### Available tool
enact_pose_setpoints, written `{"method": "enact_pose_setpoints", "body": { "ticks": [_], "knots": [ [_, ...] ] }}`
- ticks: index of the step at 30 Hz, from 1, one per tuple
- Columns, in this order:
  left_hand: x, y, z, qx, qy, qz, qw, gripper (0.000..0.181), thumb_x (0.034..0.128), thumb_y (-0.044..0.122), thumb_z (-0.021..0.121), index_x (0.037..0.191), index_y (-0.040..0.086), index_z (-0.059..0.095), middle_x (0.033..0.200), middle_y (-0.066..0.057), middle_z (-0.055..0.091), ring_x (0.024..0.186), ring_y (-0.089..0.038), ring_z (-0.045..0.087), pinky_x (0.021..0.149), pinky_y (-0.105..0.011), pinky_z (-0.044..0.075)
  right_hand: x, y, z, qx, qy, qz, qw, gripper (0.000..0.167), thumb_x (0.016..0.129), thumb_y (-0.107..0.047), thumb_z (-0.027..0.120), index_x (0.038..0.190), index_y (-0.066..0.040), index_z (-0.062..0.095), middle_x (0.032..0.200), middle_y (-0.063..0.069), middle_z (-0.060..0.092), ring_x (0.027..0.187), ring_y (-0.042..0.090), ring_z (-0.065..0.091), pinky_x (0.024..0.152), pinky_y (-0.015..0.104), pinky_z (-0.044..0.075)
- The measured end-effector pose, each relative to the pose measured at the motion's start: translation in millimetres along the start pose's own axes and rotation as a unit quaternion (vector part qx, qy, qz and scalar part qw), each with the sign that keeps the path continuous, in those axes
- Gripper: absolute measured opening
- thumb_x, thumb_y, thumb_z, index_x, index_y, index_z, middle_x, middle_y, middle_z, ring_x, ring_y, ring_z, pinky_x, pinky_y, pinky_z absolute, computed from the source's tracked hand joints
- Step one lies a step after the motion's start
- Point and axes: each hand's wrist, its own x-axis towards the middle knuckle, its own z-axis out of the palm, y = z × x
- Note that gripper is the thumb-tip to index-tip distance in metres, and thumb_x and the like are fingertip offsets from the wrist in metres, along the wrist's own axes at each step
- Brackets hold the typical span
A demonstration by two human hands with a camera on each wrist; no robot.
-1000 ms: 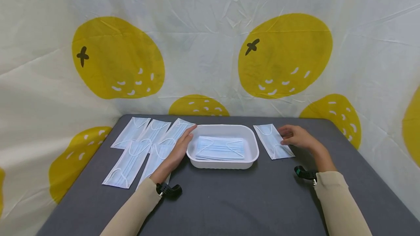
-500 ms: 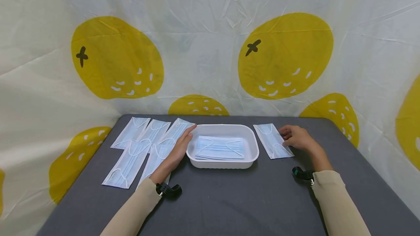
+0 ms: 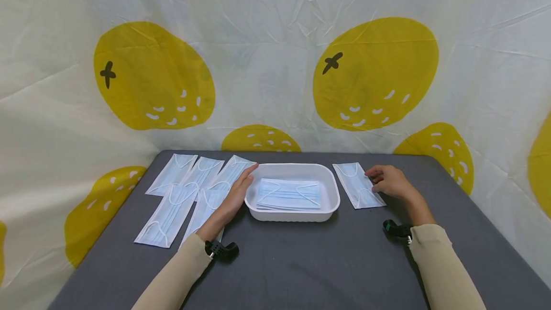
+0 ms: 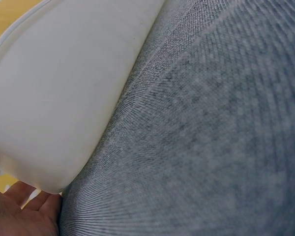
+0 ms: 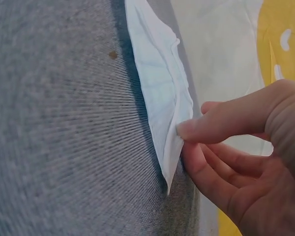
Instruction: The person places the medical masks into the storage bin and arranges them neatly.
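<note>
In the head view a white tray (image 3: 292, 216) holds a small stack of pale blue masks (image 3: 288, 194) with white ear loops. My left hand (image 3: 230, 202) lies along the tray's left side with its fingers extended, fingertips by the rim. The left wrist view shows that hand (image 4: 27, 211) beside the tray wall (image 4: 64, 88). Right of the tray a single mask (image 3: 355, 183) lies on the table. My right hand (image 3: 393, 183) pinches its right edge; in the right wrist view the hand's (image 5: 236, 152) thumb and forefinger grip the mask (image 5: 160, 83).
Several masks (image 3: 172, 212) lie side by side and partly overlapping at the left of the grey table (image 3: 297, 267), some partly behind my left hand and forearm. A white curtain (image 3: 267, 71) with yellow fruit shapes hangs behind the table.
Over the last second my right forearm has shifted slightly left, its hand staying at the single mask's edge. My left hand, the tray and the masks have not visibly moved.
</note>
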Motion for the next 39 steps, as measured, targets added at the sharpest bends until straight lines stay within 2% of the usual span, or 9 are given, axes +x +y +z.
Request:
{"method": "enact_pose_setpoints", "body": {
  "ticks": [8, 12, 18, 21, 26, 30, 34, 37, 39],
  "knots": [
    [-0.4, 0.1, 1.1, -0.001, 0.002, 0.013, 0.9999, 0.049, 0.1136, 0.029, 0.031, 0.162, 0.025, 0.035, 0.171, -0.002, 0.027, 0.161, -0.024, 0.018, 0.131, -0.054, 0.008, -4.5, -3, 0, 0.096, -0.01, 0.004, 0.9954, 0.041, 0.082, 0.005, 0.069, 0.123, 0.01, 0.067, 0.123, 0.034, 0.066, 0.104, 0.037, 0.067, 0.076, 0.029, 0.057],
    [0.4, -0.3, 1.0, -0.001, 0.002, 0.012, 0.9999, 0.049, 0.1137, 0.03, 0.031, 0.162, 0.025, 0.034, 0.172, -0.002, 0.026, 0.161, -0.025, 0.018, 0.131, -0.055, 0.007, -6.7, -6, -1, 0.126, -0.011, 0.01, 0.9919, 0.041, 0.085, 0.007, 0.062, 0.125, 0.012, 0.065, 0.127, 0.035, 0.064, 0.107, 0.036, 0.063, 0.074, 0.026, 0.053],
    [0.4, -0.2, 0.7, 0.003, 0.002, 0.012, 0.9999, 0.049, 0.1136, 0.031, 0.031, 0.162, 0.026, 0.034, 0.172, -0.002, 0.026, 0.161, -0.025, 0.018, 0.131, -0.055, 0.007, -3.4, 0, 1, 0.142, -0.013, 0.015, 0.9896, 0.042, 0.088, 0.005, 0.059, 0.128, 0.014, 0.062, 0.136, 0.037, 0.058, 0.12, 0.045, 0.056, 0.077, 0.024, 0.051],
    [0.2, -0.6, 0.5, 0.006, 0.003, 0.009, 0.9999, 0.049, 0.1137, 0.032, 0.031, 0.162, 0.026, 0.034, 0.172, -0.002, 0.027, 0.161, -0.025, 0.018, 0.131, -0.055, 0.008, -1.8, 3, 2, 0.16, -0.023, 0.02, 0.9867, 0.044, 0.088, 0.005, 0.059, 0.132, 0.013, 0.06, 0.139, 0.037, 0.057, 0.121, 0.041, 0.055, 0.077, 0.024, 0.05],
    [-0.1, -0.4, 0.7, 0.005, 0.004, 0.004, 1.0, 0.049, 0.1137, 0.032, 0.03, 0.162, 0.027, 0.034, 0.172, -0.001, 0.026, 0.161, -0.025, 0.018, 0.131, -0.056, 0.009, -1.0, 2, 0, 0.178, -0.046, 0.044, 0.982, 0.052, 0.088, 0.003, 0.059, 0.139, 0.008, 0.057, 0.143, 0.032, 0.055, 0.113, 0.031, 0.05, 0.08, 0.029, 0.048],
    [0.0, -1.4, 0.5, 0.004, 0.002, 0.005, 1.0, 0.049, 0.1137, 0.033, 0.031, 0.162, 0.028, 0.034, 0.171, -0.001, 0.027, 0.161, -0.024, 0.018, 0.131, -0.055, 0.009, -0.7, 0, -1, 0.178, -0.071, 0.068, 0.9792, 0.053, 0.093, -0.007, 0.064, 0.143, 0.006, 0.055, 0.15, 0.032, 0.049, 0.122, 0.037, 0.048, 0.099, 0.045, 0.05],
    [0.3, -2.6, 0.3, 0.002, 0.0, 0.013, 0.9999, 0.049, 0.1137, 0.032, 0.031, 0.162, 0.026, 0.033, 0.172, -0.002, 0.026, 0.161, -0.026, 0.017, 0.131, -0.056, 0.008, -1.7, -4, -3, 0.18, -0.079, 0.081, 0.9772, 0.055, 0.097, -0.017, 0.068, 0.145, 0.005, 0.053, 0.153, 0.033, 0.045, 0.13, 0.042, 0.046, 0.111, 0.061, 0.042],
    [0.4, -2.9, 0.0, 0.002, -0.001, 0.012, 0.9999, 0.049, 0.1137, 0.033, 0.031, 0.162, 0.027, 0.033, 0.172, -0.002, 0.026, 0.161, -0.025, 0.017, 0.131, -0.056, 0.007, -3.2, -6, -4, 0.18, -0.075, 0.08, 0.9775, 0.058, 0.098, -0.021, 0.069, 0.147, 0.004, 0.052, 0.152, 0.033, 0.045, 0.127, 0.042, 0.046, 0.108, 0.061, 0.045],
    [0.5, -2.7, -0.2, 0.001, -0.001, 0.014, 0.9999, 0.049, 0.1138, 0.033, 0.031, 0.163, 0.026, 0.033, 0.172, -0.002, 0.025, 0.161, -0.026, 0.017, 0.131, -0.057, 0.007, -3.8, -7, -4, 0.183, -0.073, 0.08, 0.9771, 0.06, 0.096, -0.022, 0.072, 0.147, 0.002, 0.052, 0.152, 0.031, 0.046, 0.126, 0.041, 0.046, 0.105, 0.056, 0.047]
  ]
}}
